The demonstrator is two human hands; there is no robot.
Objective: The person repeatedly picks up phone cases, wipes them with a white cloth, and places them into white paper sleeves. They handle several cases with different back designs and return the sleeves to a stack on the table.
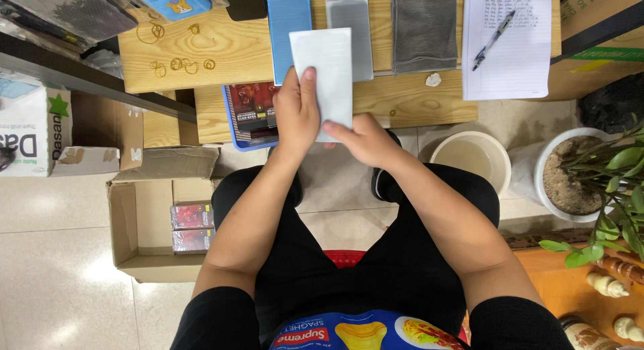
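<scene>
Nearest to me: my own lap in black, seated on a red stool (pixel 343 257), floor tiles below.

Left of my knee, an open cardboard box (pixel 144 239) on the floor with two red packs (pixel 192 227) inside, lying side by side.

Hands next. My left hand (pixel 296 114) is clasped on the left edge of a pale white sheet (pixel 326 78), thumb laid up its face, fingers wrapped behind. My right hand (pixel 364 139) pinches the sheet's lower right corner, fingers curled under it. The sheet stands upright between them, held just above the near edge of the wooden table (pixel 221 51) (whether it is card or a thin pouch, I cannot tell).

Under my left hand, a dark red pack (pixel 249 105) sits in a blue tray (pixel 236 143) at the table's edge.

To the right on the floor: a cream bucket (pixel 471 157), then a white pot with a green plant (pixel 604 172).

Farther up the table: a blue flat pack (pixel 288 29) just behind the sheet, a silver-grey pack (pixel 351 24) beside it, a grey cloth (pixel 424 33), then a written paper (pixel 513 44) with a pen (pixel 494 38) lying across it. Rubber bands (pixel 176 63) are scattered at far left.
</scene>
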